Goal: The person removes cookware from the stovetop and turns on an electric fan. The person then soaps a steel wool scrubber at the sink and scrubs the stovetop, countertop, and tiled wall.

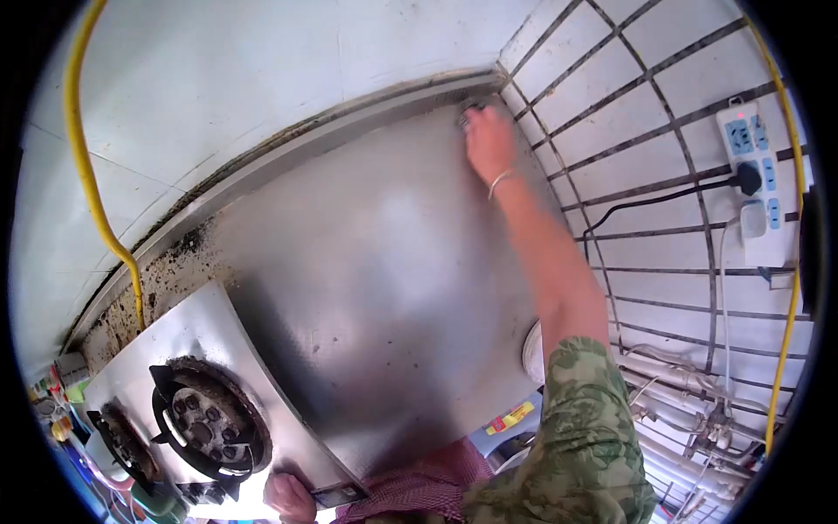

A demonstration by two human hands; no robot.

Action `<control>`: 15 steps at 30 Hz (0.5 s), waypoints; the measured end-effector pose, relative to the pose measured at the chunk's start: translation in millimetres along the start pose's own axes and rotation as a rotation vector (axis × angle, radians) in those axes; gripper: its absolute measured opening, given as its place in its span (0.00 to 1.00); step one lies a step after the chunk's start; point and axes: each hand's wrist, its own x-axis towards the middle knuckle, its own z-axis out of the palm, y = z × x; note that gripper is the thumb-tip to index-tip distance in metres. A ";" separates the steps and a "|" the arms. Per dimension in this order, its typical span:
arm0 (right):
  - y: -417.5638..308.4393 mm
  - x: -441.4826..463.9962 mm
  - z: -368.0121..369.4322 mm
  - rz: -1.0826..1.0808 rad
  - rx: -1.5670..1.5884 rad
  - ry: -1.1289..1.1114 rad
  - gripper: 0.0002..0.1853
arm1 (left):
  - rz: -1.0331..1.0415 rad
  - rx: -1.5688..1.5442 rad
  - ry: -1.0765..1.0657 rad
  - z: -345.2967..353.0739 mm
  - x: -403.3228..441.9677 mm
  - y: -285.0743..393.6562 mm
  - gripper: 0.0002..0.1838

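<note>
At the far right corner of the stainless steel counter (384, 262), my right hand (491, 144) presses a small grey steel wool scrubber (471, 112) against the metal. Its fingers are closed around the scrubber and hide part of it. My right arm reaches across the counter in a camouflage sleeve. My left hand (290, 498) is low in the view at the front edge of the gas stove (249, 349), with its fingers curled. Whatever those fingers hold, if anything, is hidden. Dark grime (188, 244) speckles the counter's back left part, behind the stove.
A yellow hose (83, 157) runs down the back wall to behind the stove. On the tiled right wall hangs a power strip (752, 183) with plugs and cables. Pipes (681, 384) run below it. A round metal rim (532, 352) shows beside my right arm.
</note>
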 end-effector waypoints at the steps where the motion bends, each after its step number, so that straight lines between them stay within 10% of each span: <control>1: 0.3 3.3 -7.8 0.036 0.015 -0.038 0.13 | -0.011 0.055 -0.039 -4.8 3.8 5.6 0.11; 7: 38.8 -91.9 -43.2 0.167 -0.093 -0.024 0.14 | 0.306 0.470 0.094 25.9 -38.7 -36.6 0.10; 12: 36.5 -171.3 -79.2 0.421 -0.170 -0.217 0.13 | -0.080 0.058 -0.048 10.3 -12.8 -8.0 0.11; 15: 63.9 -116.2 -27.9 0.167 -0.183 -0.022 0.12 | -0.048 0.013 0.032 -1.3 15.7 17.2 0.08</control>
